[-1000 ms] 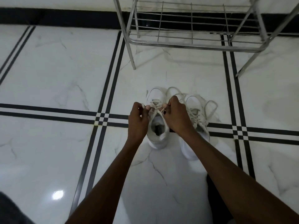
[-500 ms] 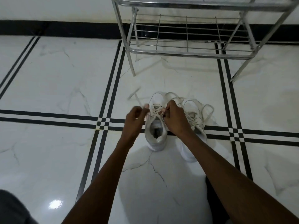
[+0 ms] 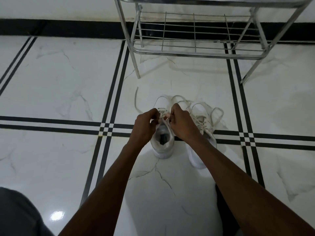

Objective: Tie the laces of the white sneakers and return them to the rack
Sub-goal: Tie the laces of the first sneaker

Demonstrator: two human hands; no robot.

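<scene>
Head cam, looking down at floor (image 3: pixel 59 79): white marble-look tile w/ paired black inlay lines. We see two white sneakers side by side on the floor, toes pointing away from the person, heels toward them.

L sneaker (image 3: pixel 163 147): both hands are over its lace area. Left hand (image 3: pixel 144 126) curled, grip pinched shut on a lace strand at the upper eyelets. Right hand (image 3: pixel 183 123) likewise curled, grip closed on the laces (image 3: pixel 164 116) from the other side. Knuckles of the two hands nearly meet above the tongue. Exact knot state under the fingers: cannot tell, hidden by the hands. One loose lace end (image 3: pixel 136 101) trails out to the left of the shoe, curving over the tile. Shoe opening visible, dark insole label inside.

R sneaker (image 3: pixel 202 126): just beside the L one, partly covered by the right forearm. Its laces lie in loose loops spilling over the toe and off to the right side; no hand touching them.

Rack (image 3: pixel 196 53): chrome tube frame w/ wire-grid bottom shelf, stands beyond the sneakers, against the wall w/ black skirting. Bottom shelf carries nothing that we can see. Sneakers are near the rack's front, apart from it, not on it.

Dark fabric at lower-left corner, prob. the person's clothing.
</scene>
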